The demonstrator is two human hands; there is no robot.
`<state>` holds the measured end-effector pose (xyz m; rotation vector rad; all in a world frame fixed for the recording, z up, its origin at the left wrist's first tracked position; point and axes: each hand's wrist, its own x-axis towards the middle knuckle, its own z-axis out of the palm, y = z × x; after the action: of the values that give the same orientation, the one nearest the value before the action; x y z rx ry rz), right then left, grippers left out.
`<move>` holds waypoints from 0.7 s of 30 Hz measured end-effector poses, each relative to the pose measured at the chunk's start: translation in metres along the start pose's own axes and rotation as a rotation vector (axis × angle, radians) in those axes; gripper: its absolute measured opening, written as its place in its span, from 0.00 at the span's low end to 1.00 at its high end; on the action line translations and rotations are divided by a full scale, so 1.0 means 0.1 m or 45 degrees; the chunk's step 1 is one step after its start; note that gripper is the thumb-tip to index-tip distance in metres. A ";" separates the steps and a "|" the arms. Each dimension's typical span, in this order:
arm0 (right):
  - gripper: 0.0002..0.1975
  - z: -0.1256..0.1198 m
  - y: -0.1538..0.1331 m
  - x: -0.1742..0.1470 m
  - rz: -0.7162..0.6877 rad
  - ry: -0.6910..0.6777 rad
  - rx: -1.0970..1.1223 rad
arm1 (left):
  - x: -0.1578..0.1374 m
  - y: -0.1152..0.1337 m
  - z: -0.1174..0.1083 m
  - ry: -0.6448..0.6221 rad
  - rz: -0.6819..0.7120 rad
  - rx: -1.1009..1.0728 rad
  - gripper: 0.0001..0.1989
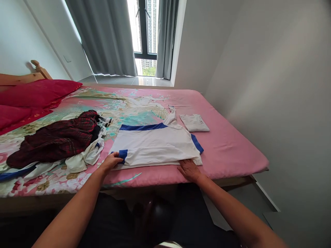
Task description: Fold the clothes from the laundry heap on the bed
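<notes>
A white shirt with blue trim (155, 141) lies spread on the bed, its near side folded over in a long flap. One sleeve sticks out at the far side. My left hand (111, 162) pinches the blue corner at the shirt's near left, thumb on top. At the near right edge my right hand (190, 170) lies flat with its fingers spread, the fingertips against the white fabric and partly covered by it. Just beyond the shirt's right side is a folded white garment (194, 123) with a small dark print.
A pile of clothes with a dark red plaid garment (59, 139) on top sits to the left. Red pillows (36, 93) rest at the bed's head. The pink patterned bedsheet (227, 148) reaches the bed's edge near the right wall. Grey curtains (103, 38) flank a window.
</notes>
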<state>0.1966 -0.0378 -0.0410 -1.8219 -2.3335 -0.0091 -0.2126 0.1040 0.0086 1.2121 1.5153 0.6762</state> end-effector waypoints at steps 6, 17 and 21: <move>0.25 0.08 -0.11 -0.08 -0.102 0.023 0.023 | -0.21 0.06 -0.02 -0.201 0.041 0.183 0.17; 0.26 0.13 -0.11 -0.07 -0.101 0.001 0.027 | -0.44 0.23 0.01 -0.137 -0.084 0.428 0.19; 0.26 0.14 -0.11 -0.08 -0.105 -0.004 0.021 | -0.47 0.12 -0.09 -0.048 -0.139 0.478 0.18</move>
<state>0.1860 -0.0469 -0.0549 -1.7180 -2.4021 0.0012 -0.2196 0.0655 0.0391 1.3977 1.7122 0.3005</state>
